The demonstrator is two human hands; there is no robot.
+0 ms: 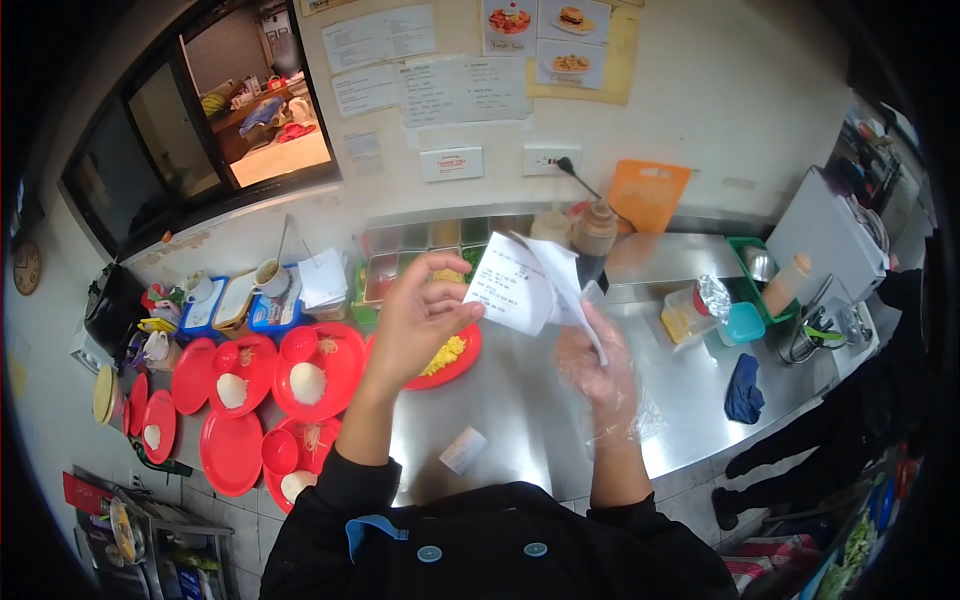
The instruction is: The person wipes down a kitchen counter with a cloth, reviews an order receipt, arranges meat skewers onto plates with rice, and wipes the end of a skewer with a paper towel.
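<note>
A printed paper receipt (512,288) is held up in front of me, with a second folded slip (566,290) against its right side. My left hand (432,315) pinches the receipt's left edge between thumb and fingers. On my right hand (603,372) is a loose clear plastic glove, and its fingers grip the slips at their lower right. Behind my left hand, partly hidden by it, stands a red plate (472,352) with yellow chopped food (445,356). A small folded slip (463,450) lies on the steel counter (520,440) below my hands.
Several red plates (229,455), some with rice mounds (307,382), crowd the left. Ingredient pans (381,277) line the back near a squeeze bottle (595,230) and orange cutting board (648,195). At right are containers (741,324), a dark cloth (743,390) and a person's legs (800,440).
</note>
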